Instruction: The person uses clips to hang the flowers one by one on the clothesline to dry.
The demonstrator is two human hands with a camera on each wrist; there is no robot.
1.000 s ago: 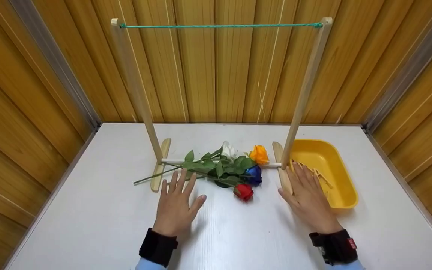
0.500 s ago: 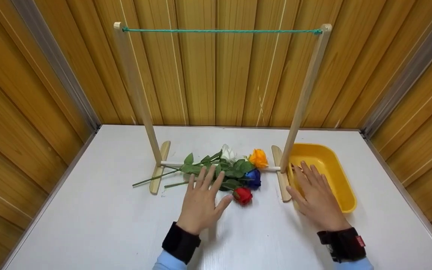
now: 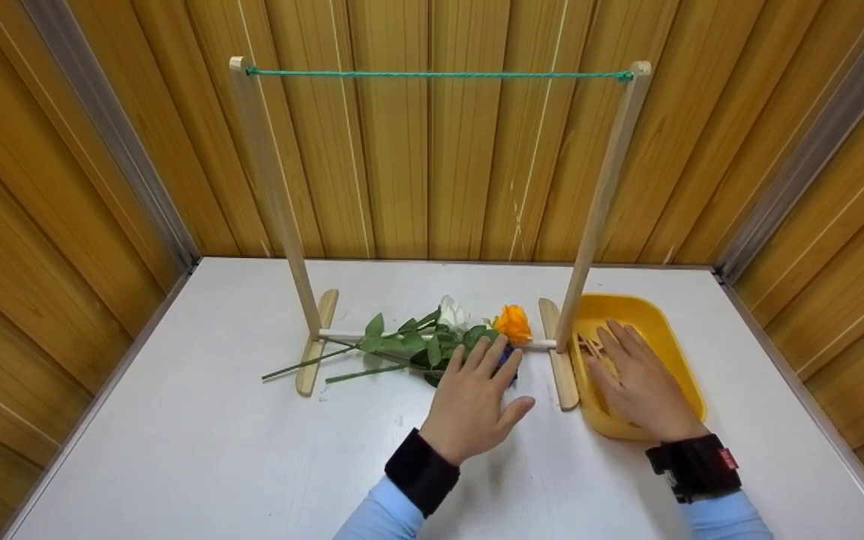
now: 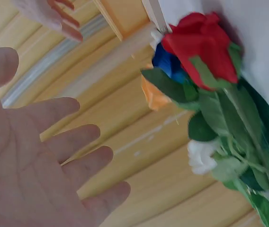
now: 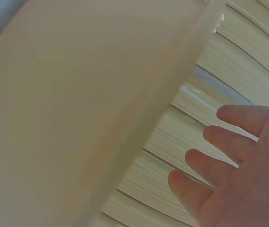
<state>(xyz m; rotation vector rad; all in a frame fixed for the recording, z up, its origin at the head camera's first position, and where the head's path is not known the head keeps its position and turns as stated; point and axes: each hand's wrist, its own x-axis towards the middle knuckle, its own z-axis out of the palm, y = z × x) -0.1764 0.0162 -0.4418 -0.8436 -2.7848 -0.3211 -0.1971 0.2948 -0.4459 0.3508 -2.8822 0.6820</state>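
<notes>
Head view: the left hand (image 3: pixel 471 399) lies palm-down w/ fingers spread straight over the flower heads of a bunch of artificial roses with green stems and leaves (image 3: pixel 409 346) on the white table (image 3: pixel 214 450); fingertips reach the blue bloom, and the orange rose (image 3: pixel 512 322) and white rose (image 3: pixel 450 312) sit just beyond them. The red one is hidden under the hand here. The right hand (image 3: pixel 640 386) is flat and open inside the yellow plastic tray (image 3: pixel 683 367), fingers extended over small wooden clothespins (image 3: pixel 591 346) (hard to tell if it touches them). Between the hands stands a pale wooden frame w/ two upright posts (image 3: pixel 597 210) and a green cord (image 3: pixel 439 73) strung across the top; the roses lie across its bottom rail.

Left wrist view: the palm is open, fingers (image 4: pixel 73 142) spread, holding nothing. The red rose (image 4: pixel 203 45) is near, w/ blue rose (image 4: pixel 168 61), orange and white blooms behind it.

Right wrist view: fingers (image 5: pixel 229 146) relaxed and apart, empty, beside the tray's washed-out wall (image 5: pixel 77 118).
</notes>
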